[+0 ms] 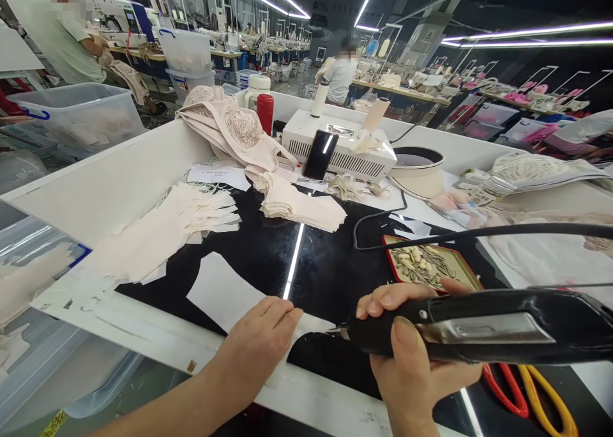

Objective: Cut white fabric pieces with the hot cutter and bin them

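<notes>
My right hand (412,347) wraps round a black handheld power tool (479,325), its thumb on the near side of the body. The tool's thin metal tip (341,330) points left and meets the edge of a white cut piece (230,290), which looks like paper or thin fabric. My left hand (261,341) presses down on that piece just left of the tip, fingers bent and together. Under the piece lies a glossy black work surface (330,264). Red-handled scissors (507,389) and a yellow handle (548,398) lie below the tool.
Stacked beige fabric pieces (167,232) lie left, another stack (301,204) behind. Beige bras (230,124), a phone (320,156) and a white vented box (342,143) stand farther back. A tray of seeds (421,261) and the tool's cable (479,231) are right. Two people work beyond.
</notes>
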Motion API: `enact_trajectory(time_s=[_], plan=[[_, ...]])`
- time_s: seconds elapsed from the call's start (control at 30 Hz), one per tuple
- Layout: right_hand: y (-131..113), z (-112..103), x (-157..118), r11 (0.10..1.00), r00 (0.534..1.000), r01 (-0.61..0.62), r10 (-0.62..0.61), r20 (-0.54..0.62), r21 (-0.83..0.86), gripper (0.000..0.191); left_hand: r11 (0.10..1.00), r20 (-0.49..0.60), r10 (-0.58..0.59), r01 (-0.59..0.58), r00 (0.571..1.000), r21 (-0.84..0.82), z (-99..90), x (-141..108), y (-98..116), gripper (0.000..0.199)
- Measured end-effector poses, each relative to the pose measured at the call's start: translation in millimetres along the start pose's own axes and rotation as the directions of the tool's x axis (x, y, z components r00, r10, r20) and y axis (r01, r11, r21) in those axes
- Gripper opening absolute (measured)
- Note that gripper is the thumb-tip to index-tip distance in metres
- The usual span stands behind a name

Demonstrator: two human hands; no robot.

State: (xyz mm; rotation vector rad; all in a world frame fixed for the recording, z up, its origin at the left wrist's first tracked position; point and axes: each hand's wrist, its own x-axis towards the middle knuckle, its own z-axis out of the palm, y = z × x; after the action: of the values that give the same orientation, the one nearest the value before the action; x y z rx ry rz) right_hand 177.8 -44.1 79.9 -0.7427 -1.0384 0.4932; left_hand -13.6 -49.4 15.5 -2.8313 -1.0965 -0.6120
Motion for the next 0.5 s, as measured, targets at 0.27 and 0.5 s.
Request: enact_trajectory(time_s=[0.27,0.5], plan=[[-2.7,-1.4,-5.0,1.000,1.000,0.008,-0.008,-0.017,-0.018,0.051,0.995,-0.024,-0.038,0.036,0.999,-0.091,-1.0,0.4,1.4,0.027],[-4.6,-0.5,-9.5,0.999,1.000,-0.002,0.001,-0.031,-0.041,0.050,0.989,-0.045,-0.048,0.041,0.998,-0.139,-2.9,-1.1,0.1,0.030]])
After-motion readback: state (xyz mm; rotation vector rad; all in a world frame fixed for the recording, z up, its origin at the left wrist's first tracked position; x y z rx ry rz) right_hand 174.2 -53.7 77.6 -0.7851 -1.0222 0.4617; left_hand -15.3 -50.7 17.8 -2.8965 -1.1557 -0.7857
